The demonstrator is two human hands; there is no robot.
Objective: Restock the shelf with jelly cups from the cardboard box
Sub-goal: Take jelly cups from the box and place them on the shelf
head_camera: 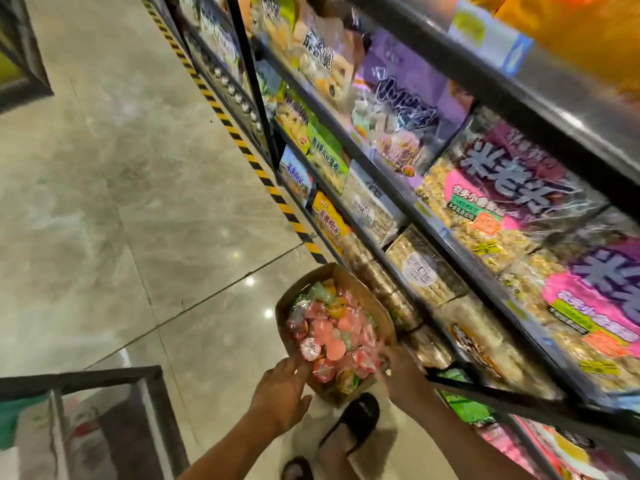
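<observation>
An open cardboard box (375, 306) stands on the floor against the foot of the shelf, filled with several jelly cups (329, 337) in pink, red, green and orange. My left hand (280, 393) reaches over the box's near rim, fingers stretched toward the cups and thumb apart, with nothing visibly in it. My right hand (398, 372) is at the near right corner of the box; its fingertips are blurred and buried among the cups, so its grip cannot be made out. The shelf (460, 247) rises on the right.
The shelf rows hold bagged snacks (502, 195) and clear tubs (422, 268). Yellow-black tape (242, 143) marks the shelf base along the tiled floor (138, 202). My sandalled feet (356, 420) stand just behind the box. A dark metal rack (104, 410) stands at lower left.
</observation>
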